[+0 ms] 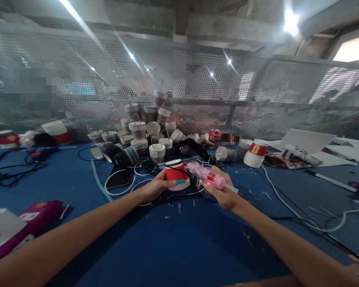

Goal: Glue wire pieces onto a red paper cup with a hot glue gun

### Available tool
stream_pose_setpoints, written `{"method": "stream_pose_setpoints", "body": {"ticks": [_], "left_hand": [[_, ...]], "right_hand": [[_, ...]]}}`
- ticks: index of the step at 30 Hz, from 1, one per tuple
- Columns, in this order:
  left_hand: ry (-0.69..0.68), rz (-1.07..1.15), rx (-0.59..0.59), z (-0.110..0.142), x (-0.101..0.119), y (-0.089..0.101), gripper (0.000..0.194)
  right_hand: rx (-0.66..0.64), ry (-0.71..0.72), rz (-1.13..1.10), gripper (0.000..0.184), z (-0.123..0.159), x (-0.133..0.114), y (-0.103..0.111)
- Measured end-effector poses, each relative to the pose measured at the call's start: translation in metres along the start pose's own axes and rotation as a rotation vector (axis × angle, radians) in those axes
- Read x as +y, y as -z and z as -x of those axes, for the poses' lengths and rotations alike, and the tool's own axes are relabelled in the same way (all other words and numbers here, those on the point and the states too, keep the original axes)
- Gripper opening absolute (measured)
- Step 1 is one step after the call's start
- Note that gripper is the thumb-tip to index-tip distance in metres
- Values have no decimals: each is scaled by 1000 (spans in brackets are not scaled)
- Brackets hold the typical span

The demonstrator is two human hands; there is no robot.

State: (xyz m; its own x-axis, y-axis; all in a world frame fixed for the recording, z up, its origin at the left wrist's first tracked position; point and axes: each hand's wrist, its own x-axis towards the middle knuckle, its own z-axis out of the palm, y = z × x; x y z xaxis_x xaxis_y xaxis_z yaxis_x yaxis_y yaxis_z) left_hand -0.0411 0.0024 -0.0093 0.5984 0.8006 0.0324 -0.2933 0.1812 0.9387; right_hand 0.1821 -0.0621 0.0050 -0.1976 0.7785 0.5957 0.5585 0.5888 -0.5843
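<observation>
My left hand (158, 185) is closed around a red and white paper cup (176, 174), which stands upside down with its wide rim on the blue table. A dark cord or band runs across the cup's upper part. In my right hand (224, 195) is a pink hot glue gun (208, 173), its nozzle end towards the cup. A translucent glue stick (231, 188) juts from the gun's back, and a small red light glows on it. Wispy strands cling to the gun's front. Whether the nozzle touches the cup I cannot tell.
Behind the cup rises a pile of grey-white paper cups (137, 129) with wire loops. A phone (119, 176) and a white cable (283, 203) lie on the blue table (173, 239). A red can (214, 137), stacked cups (255, 153) and a purple tissue box (40, 213) stand around.
</observation>
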Motion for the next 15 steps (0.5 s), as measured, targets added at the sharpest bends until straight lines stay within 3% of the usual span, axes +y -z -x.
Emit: {"method": "stream_pose_setpoints", "body": {"ticks": [7,11,15], "left_hand": [[-5,-28,5,0,0,-1,57],[-38,-56,115,-1,1,-5,53],[-37,-80,205,0,2,-9,51]], "right_hand": [[16,-42,198,20,-3,-5,0],[202,-194,547,13,-4,3,-1],[392,-315,802,18,5,40,-4]]}}
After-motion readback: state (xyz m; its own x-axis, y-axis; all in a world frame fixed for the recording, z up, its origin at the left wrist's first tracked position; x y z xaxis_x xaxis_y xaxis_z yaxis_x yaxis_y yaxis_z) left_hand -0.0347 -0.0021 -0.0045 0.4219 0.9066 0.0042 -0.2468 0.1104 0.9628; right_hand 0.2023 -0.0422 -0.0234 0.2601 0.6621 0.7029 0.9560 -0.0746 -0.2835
